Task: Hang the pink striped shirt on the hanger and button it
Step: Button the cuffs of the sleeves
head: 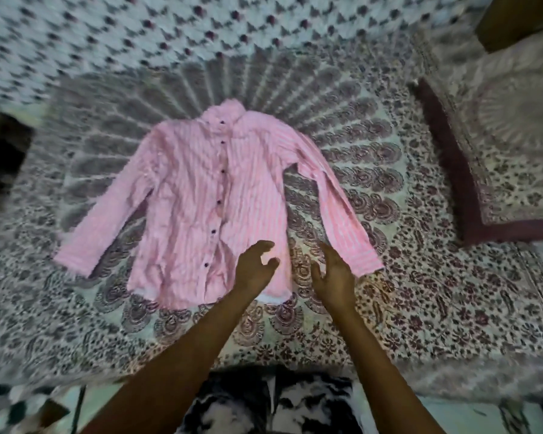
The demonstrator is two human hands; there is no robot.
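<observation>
A pink striped shirt (198, 202) is seen laid flat, front side up, on a bed covered by a patterned bedspread (420, 308) printed with fans and flowers in dark maroon on a pale ground. The shirt's collar is turned toward the far side of the bed, and its hem toward the near edge. A row of dark buttons (222, 172) is visible down the middle of the shirt, where the two front panels meet. Both sleeves are spread outward and down from the shoulders, one to each side of the shirt's body. The fabric is creased throughout.

Two bare forearms are extended over the near edge of the bed toward the shirt. The left hand (254, 270) is held over the lower right part of the shirt's front, near the hem, its fingers curled loosely with nothing gripped. The right hand (333, 277) is held just beside the shirt's hem, between the shirt's body and its right-hand sleeve, its fingers spread and empty. A matching patterned pillow (499, 151) with a maroon border is seen well to the right of the shirt. The picture is blurred by motion.
</observation>
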